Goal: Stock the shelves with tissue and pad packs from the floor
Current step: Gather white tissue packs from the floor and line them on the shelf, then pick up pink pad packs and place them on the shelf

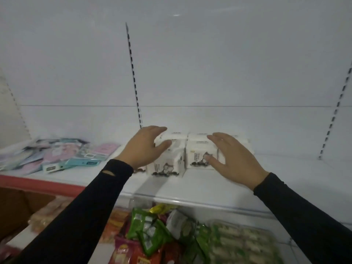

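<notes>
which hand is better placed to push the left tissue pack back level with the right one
Left. The left hand already rests on the left tissue pack, which sits nearer the shelf edge. The right hand is over the right tissue pack.

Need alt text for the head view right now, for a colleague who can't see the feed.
Two hands in black sleeves reach to white tissue packs on a white shelf: the left hand and right hand, fingers spread, flank the packs. Pastel pad packs lie to the left; snack packets fill the level below.
</notes>
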Demonstrator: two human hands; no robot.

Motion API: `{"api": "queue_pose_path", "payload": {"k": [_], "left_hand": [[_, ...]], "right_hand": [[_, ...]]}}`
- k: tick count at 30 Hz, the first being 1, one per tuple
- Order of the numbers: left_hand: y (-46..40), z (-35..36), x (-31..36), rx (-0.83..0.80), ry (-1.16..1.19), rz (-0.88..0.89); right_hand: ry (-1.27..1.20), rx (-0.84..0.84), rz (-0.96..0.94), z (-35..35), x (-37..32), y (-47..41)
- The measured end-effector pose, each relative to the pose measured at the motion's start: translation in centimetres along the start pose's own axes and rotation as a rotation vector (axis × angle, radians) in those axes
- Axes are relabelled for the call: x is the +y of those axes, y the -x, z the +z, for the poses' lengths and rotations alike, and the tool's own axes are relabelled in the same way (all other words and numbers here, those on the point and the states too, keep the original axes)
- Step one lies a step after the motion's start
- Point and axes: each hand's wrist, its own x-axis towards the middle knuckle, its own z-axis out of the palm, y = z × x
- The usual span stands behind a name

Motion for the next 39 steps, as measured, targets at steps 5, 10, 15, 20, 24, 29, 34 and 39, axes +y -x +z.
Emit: {"api": "queue_pose_path", "payload": {"k": [5,10,15,20,24,29,34,39], "left_hand": [[10.4,-3.1,-2.0,0.163,-0.128,-0.182],[25.4,-4.6,1.0,0.179,-0.330,-0.546],[40.4,-4.5,8.9,0.188,-0.466,-0.982],[53.9,-4.5,17.7,0.169,-0.504,-1.298],[62.3,-4.2,22.9,0.182,-0.491,-1.512],[72.3,-2.2,26.2,0.227,-0.403,-1.740],[83.1,2.2,26.7,0.165,-0.237,-1.900],[93.6,8.1,25.0,0.016,-0.098,-2.029]], "right_hand": [[-0.116,-0.011,-0.240,2.1,-6.6,-0.2],[-0.337,-0.062,-0.479,4.8,-11.7,2.3],[-0.520,-0.265,-0.665,8.2,-16.9,9.1],[-0.611,-0.486,-0.901,9.7,-23.4,17.6],[-0.656,-0.657,-1.058,10.8,-29.0,24.0],[-0.611,-0.860,-1.240,13.5,-35.8,32.5],[-0.509,-1.077,-1.347,18.0,-42.5,42.5],[-0.356,-1.251,-1.442,25.1,-47.1,52.4]]}}
